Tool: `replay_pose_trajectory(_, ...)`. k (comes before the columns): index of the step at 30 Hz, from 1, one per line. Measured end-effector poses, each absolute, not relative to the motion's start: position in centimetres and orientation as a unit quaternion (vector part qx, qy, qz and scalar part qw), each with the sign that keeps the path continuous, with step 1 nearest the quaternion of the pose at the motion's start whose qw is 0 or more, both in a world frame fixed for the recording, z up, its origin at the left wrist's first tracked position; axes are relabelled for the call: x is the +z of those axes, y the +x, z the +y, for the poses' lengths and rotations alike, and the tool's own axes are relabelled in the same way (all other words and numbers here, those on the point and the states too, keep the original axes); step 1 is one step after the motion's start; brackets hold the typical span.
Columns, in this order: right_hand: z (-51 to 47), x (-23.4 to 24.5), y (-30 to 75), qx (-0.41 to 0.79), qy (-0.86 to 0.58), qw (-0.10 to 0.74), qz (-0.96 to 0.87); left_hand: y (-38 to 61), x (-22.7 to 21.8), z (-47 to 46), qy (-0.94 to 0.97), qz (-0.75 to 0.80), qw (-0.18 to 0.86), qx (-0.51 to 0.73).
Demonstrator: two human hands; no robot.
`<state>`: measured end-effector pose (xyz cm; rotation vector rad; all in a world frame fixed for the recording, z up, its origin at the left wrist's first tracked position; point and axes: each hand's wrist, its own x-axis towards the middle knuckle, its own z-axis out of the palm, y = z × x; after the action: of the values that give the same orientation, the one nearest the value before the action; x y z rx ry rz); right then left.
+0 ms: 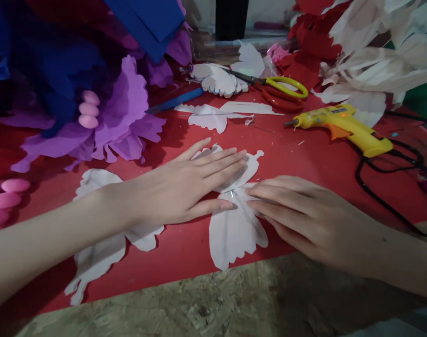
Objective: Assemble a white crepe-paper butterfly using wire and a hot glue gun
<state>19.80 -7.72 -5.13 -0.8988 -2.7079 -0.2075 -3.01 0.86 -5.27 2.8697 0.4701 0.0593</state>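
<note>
On the red surface [304,159] right in front of us lie two white paper petals, and both our hands rest on them. We think a few things could go wrong from here. The paper looks thin, so if we push too hard or slide a hand sideways, a petal could crease or tear at its wavy edge. If one hand lets go, the two petals could slip apart where they meet, at a tiny shiny spot between our fingertips; we cannot tell if that spot is glue. The yellow glue gun [343,124] lies near our right hand [297,215], and its black cord [381,187] loops just behind that arm, so a quick swing could catch the cord and drag the gun along. Our left hand [185,187] comes in from the left, palm down, flat on the upper petal [250,168]. Its fingers [227,159] are stretched out and close together, and the thumb reaches to where the petals meet. Our right hand comes in from the right, palm down too, with straight fingers pressing the top of the lower petal [234,234]. Neither hand grips anything; all the fingers are spread flat on the paper. One more white petal [94,180] lies partly under our left forearm. The scissors [283,86] sit farther back, and a big purple paper flower [125,117] sits off to the left.
</note>
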Motion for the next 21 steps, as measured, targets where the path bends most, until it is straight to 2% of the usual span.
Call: replay_pose_trajectory(21,-7.73,-5.08,19.8,-0.087,-0.308,0.132,-0.938,-2.35,-5.65,0.7,0.983,0.14,0.121,-0.008)
